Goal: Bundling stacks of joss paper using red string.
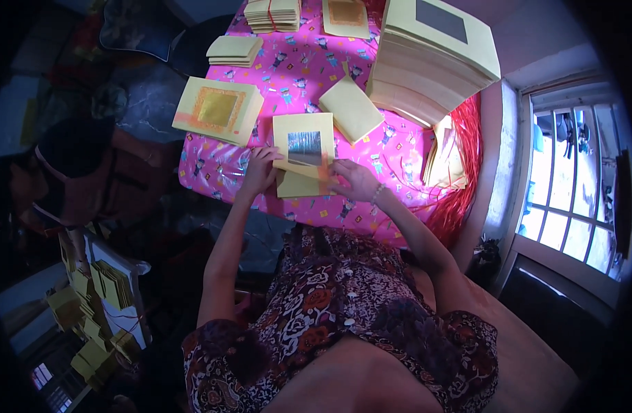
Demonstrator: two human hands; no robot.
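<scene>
A yellow sheet of joss paper (281,127) with a silver foil square lies in front of me, its near part bent up in a fold. At its left edge, my left hand (262,169) has its fingers curled and closed on the paper. My right hand (357,181) pinches the right edge of the fold, the thumb partly hidden. More yellow paper (298,186) shows under the fold. Just beyond my right hand lies a folded yellow packet (351,109). Left of the sheet is a stack of gold-foil joss paper (218,110).
A tall stack of silver-foil paper (426,72) stands at the back right of the pink patterned tablecloth (295,76). Red plastic strands (467,151) hang over the right edge. Farther back sits a tied bundle (273,15). Another person's arm (135,146) shows at the dim left.
</scene>
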